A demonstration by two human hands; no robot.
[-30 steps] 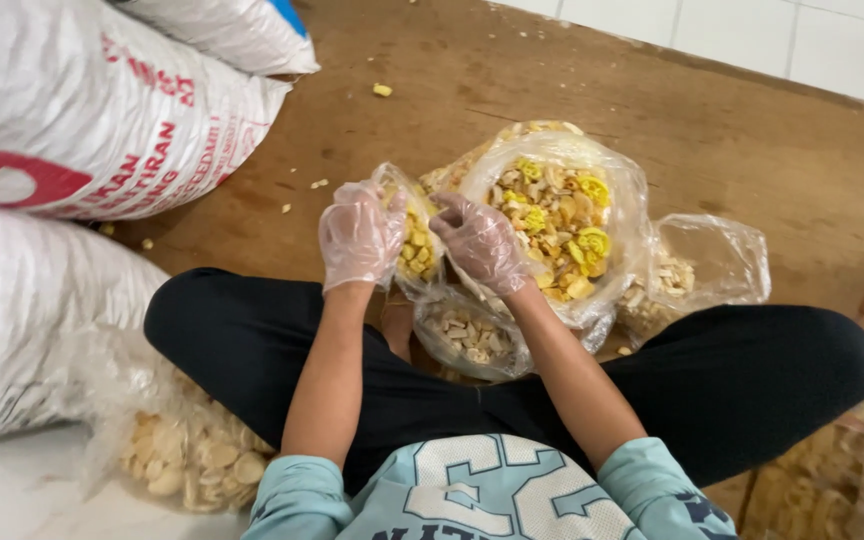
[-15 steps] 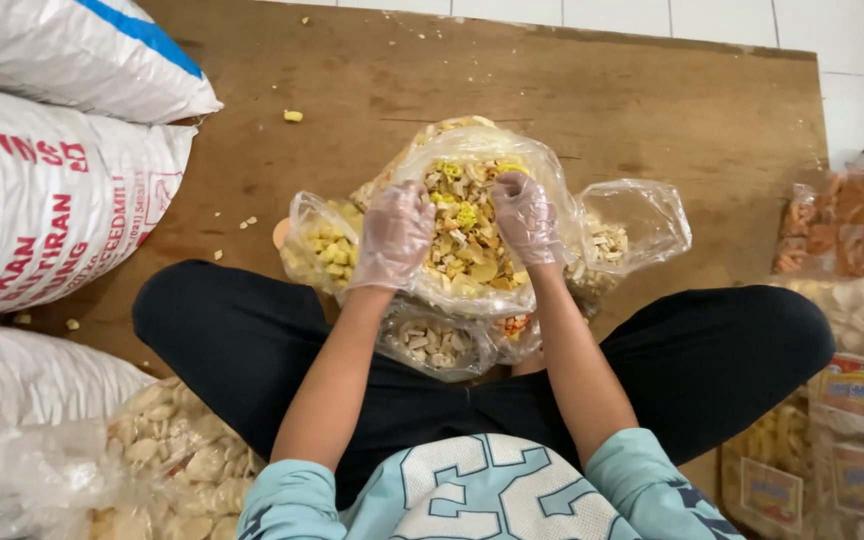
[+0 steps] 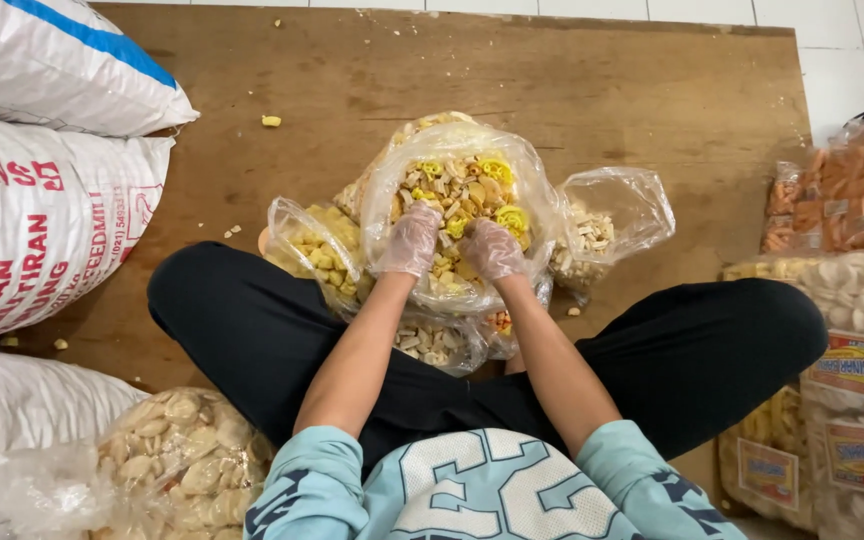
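Both gloved hands, left hand [image 3: 410,238] and right hand [image 3: 492,248], grip the near rim of a clear snack bag [image 3: 462,200], full of yellow-and-tan mixed crackers, between smaller cracker bags [image 3: 314,250] on the wooden board [image 3: 652,90].

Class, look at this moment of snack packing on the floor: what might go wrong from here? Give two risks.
1. Both gloved hands, left hand and right hand, press into the full clear bag of mixed crackers; pieces may spill onto the wooden board.
2. The open bags beside it could tip.

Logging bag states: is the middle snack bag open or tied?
Open. The middle bag has a wide mouth, mixed snacks visible inside, and both gloved hands, left and right, at its rim.
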